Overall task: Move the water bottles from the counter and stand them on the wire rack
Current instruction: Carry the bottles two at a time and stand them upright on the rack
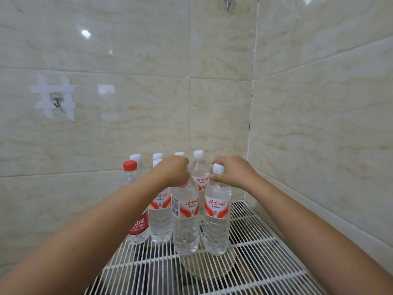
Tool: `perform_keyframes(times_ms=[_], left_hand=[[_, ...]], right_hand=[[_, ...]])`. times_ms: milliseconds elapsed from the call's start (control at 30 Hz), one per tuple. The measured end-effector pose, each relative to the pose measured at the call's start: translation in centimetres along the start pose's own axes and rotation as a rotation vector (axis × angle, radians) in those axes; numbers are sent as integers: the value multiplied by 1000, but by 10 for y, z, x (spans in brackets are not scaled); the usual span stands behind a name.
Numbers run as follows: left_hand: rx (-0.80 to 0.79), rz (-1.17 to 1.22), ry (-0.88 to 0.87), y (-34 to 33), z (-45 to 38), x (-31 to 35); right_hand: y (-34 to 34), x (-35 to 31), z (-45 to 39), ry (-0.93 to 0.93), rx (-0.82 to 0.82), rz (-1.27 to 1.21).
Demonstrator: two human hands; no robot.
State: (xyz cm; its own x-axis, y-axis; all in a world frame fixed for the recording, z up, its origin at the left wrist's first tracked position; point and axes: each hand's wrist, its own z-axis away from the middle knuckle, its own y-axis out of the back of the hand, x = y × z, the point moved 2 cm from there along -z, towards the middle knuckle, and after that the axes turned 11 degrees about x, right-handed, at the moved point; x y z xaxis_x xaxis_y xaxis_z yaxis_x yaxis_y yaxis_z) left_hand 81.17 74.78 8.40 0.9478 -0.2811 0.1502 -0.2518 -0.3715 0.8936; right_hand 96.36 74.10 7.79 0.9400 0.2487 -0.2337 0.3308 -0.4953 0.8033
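Both hands are up at the bottle tops: the left hand [172, 170] is curled down over the cap and neck of the front middle bottle [186, 218], and the right hand [231, 172] pinches the neck of the front right bottle [217, 216] just under its white cap. Both bottles seem to stand on the wire rack [265, 252] in the tiled corner, beside the other bottles already there, though I cannot tell whether their full weight has settled. The rack is the weak point, I think: white-coated thin parallel rods with open gaps, so a ribbed, narrow base set slightly off could rock or catch between the wires. The bottles are tall, clear, thin-walled plastic, full of water and glossy, packed touching one another, so one that tips as the fingers let go could push into its neighbours, the red-capped bottle [137, 209] at the left edge included. The marble-patterned wall tiles [319, 124] are smooth and hard, close behind the back row [198, 167]. The labels are slick red-and-white sleeves; the caps are small, ridged and easy to slip off.
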Motion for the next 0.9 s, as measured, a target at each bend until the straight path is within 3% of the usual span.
perform_keyframes(times_ms=[100, 300, 433, 900], left_hand=[[-1, -184, -5, -2, -5, 5], [38, -36, -65, -2, -22, 18], [63, 0, -16, -8, -36, 12], [68, -5, 19, -19, -55, -12]], right_hand=[[2, 0, -7, -9, -27, 54], [4, 6, -24, 2, -84, -21], [-4, 6, -37, 39, -94, -51], [-39, 6, -60, 52, -38, -281]])
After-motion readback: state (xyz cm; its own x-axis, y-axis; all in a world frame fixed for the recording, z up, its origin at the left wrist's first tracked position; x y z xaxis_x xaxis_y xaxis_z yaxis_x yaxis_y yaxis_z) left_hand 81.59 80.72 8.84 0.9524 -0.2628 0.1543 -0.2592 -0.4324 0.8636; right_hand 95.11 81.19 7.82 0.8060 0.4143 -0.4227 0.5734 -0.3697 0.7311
